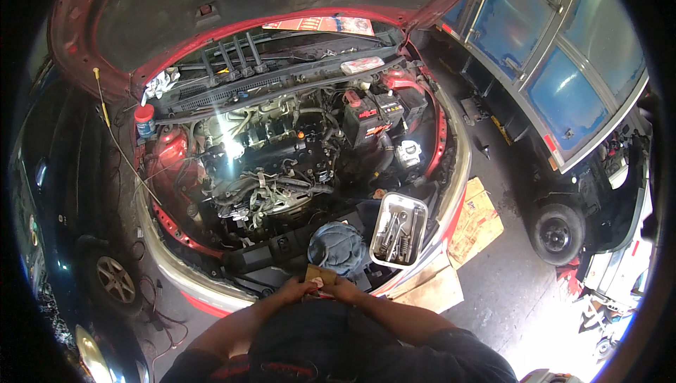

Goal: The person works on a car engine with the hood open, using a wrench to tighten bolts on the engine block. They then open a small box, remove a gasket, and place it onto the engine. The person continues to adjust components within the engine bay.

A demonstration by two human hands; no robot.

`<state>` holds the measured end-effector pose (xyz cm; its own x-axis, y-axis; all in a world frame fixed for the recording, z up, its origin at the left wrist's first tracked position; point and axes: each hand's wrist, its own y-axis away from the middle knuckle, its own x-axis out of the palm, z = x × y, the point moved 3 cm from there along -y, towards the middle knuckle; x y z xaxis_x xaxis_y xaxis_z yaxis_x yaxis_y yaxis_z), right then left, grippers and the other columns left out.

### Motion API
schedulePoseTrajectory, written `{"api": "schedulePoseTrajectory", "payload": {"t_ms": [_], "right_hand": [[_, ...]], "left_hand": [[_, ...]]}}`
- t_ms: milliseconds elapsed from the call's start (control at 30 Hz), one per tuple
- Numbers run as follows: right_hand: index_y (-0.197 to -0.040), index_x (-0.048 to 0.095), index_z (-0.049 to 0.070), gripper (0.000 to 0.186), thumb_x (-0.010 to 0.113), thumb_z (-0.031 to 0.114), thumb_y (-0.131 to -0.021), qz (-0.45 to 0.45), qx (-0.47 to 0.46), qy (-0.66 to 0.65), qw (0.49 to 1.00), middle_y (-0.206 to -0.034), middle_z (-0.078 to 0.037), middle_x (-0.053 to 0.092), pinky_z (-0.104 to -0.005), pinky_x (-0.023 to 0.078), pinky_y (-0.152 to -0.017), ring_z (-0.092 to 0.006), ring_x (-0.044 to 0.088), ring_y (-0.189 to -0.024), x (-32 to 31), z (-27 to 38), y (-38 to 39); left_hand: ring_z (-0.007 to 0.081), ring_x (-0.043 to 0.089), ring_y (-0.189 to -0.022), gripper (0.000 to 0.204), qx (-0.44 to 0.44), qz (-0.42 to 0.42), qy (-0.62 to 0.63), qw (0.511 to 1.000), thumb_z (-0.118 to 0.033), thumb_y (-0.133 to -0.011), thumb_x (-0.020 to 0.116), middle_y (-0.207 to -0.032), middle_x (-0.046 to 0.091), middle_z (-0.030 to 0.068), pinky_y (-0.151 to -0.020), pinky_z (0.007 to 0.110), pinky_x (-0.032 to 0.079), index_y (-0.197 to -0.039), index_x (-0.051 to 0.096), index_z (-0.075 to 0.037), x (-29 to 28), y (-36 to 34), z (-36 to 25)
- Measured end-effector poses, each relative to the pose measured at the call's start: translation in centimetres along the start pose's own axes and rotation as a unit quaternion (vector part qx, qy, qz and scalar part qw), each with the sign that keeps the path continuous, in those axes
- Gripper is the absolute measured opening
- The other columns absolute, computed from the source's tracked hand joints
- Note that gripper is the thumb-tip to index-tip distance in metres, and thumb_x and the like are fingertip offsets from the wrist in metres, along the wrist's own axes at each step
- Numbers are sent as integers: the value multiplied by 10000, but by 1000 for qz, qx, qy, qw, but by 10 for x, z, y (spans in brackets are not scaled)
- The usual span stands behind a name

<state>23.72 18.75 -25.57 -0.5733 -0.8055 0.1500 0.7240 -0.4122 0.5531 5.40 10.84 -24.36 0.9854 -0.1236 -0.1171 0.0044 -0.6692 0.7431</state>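
Note:
At the front edge of an open engine bay, my two hands meet close to my body. A small tan sheet (321, 272), stiff like card or sandpaper, is pinched between them. My left hand (296, 289) grips its left side with the thumb on top, and my right hand (343, 289) closes on its right side. A small pale spot shows at its lower edge between the thumbs; I cannot make out what it is. Just beyond the hands lies a bundled grey cloth (336, 246). To its right a metal tray (394, 264) holds several sockets and wrenches.
The engine (274, 151) fills the bay, with a battery (373, 117) to its right. Overhead stands the raised red hood (282, 3). A red-lidded blue jar (145, 126) sits at the left. Cardboard (476, 221) lies on the floor beside a blue truck body (563, 52).

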Motion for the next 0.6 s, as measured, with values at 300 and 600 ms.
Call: {"api": "schedulePoseTrajectory", "payload": {"t_ms": [300, 600], "right_hand": [[-1371, 546, 11, 482, 619, 219, -943, -113, -52, 98, 987, -1192, -194, 681, -360, 504, -931, -246, 661, -1058, -1, 60, 52], [-1277, 617, -5, 362, 585, 99, -931, -188, -86, 106, 973, -1155, -187, 700, -360, 527, -914, -262, 679, -1061, -5, 65, 41]], "left_hand": [[172, 642, -971, 501, -48, 117, 172, 977, -276, -839, 735, -1106, 688, 74, -861, 322, 522, -1275, 632, -50, -4, 34, -17], [167, 636, -978, 461, 25, 90, 145, 985, -219, -891, 670, -1149, 663, 81, -878, 311, 507, -1291, 591, -6, 14, 13, 2]]}}
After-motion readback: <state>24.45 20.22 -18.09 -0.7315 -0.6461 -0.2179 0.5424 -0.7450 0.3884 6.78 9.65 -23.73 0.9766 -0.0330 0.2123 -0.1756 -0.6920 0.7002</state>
